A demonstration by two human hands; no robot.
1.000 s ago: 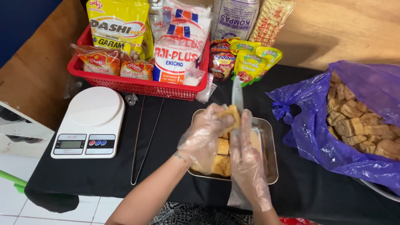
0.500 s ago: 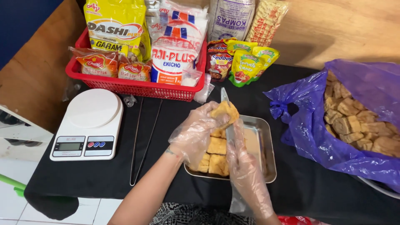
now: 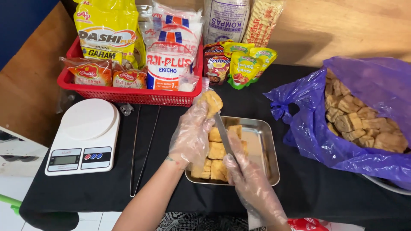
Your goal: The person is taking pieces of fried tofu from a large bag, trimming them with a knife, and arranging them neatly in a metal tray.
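Both my hands wear clear plastic gloves. My left hand [image 3: 190, 137] holds a golden fried tofu puff [image 3: 211, 102] lifted above a steel tray [image 3: 266, 147]. My right hand [image 3: 252, 188] grips a knife [image 3: 221, 130] whose blade points up into the underside of the puff. Several more tofu puffs [image 3: 215, 156] lie in the left half of the tray, partly hidden by my hands.
A purple plastic bag [image 3: 308, 132] full of tofu puffs [image 3: 359, 119] lies at the right. A white kitchen scale [image 3: 83, 137] stands at the left, metal tongs [image 3: 143, 147] beside it. A red basket [image 3: 128, 95] of seasoning packets and sauce sachets [image 3: 242, 66] lines the back.
My left hand has shifted the tofu puff up and to the left, clear of the tray. The knife blade has dropped from upright to slanting into the puff.
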